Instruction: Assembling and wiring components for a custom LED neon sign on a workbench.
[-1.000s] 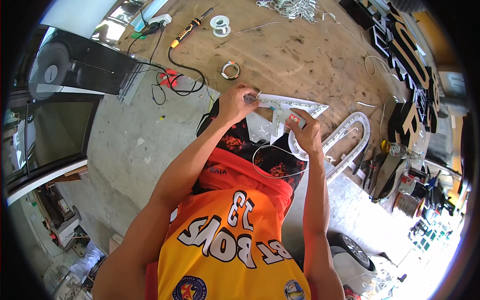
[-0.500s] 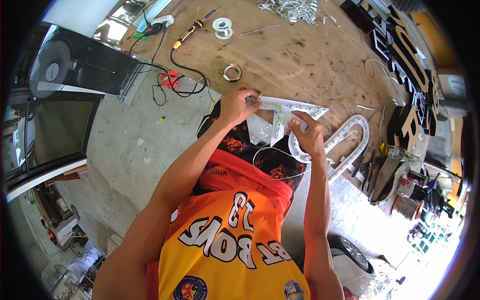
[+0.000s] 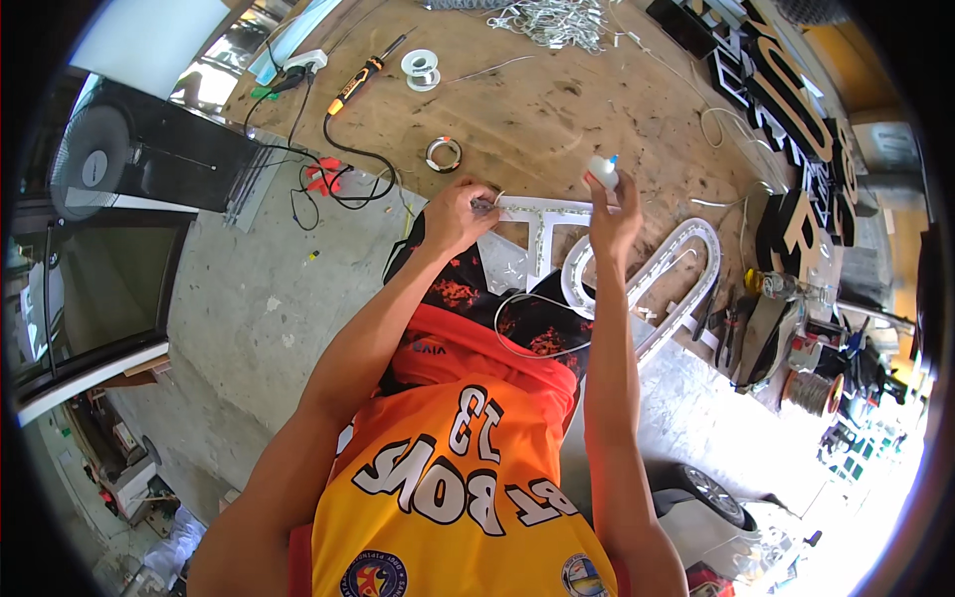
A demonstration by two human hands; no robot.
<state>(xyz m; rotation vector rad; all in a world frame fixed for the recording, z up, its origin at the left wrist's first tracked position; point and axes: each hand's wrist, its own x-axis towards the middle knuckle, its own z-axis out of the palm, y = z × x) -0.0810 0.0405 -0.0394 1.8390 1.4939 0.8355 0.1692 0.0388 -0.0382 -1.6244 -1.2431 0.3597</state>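
Note:
A white letter-shaped channel [image 3: 539,249] with a strip of small LEDs along its inside lies at the table's near edge, over my lap. My left hand [image 3: 464,213] is closed at its left end, the fingers pinched around a small greyish thing that I cannot make out. My right hand [image 3: 615,221] grips a small white squeeze bottle [image 3: 601,171] with a blue tip, raised above the letter's right end and tip pointing up. To the right lies a second white looped letter [image 3: 704,239], also lined with LEDs, partly behind my right forearm. A thin white wire [image 3: 499,333] curves from it across my lap.
On the wooden table [image 3: 537,109] are a soldering iron [image 3: 356,84], a solder spool [image 3: 421,70], a wire ring [image 3: 444,154] and a heap of wired LED modules [image 3: 557,22]. Black letters [image 3: 786,90] and pliers [image 3: 731,343] lie right. A fan [image 3: 92,164] stands left.
My right hand has lifted the bottle up from the letter and turned its blue tip upward. My left hand stays at the letter's left end. The whole view has shifted slightly.

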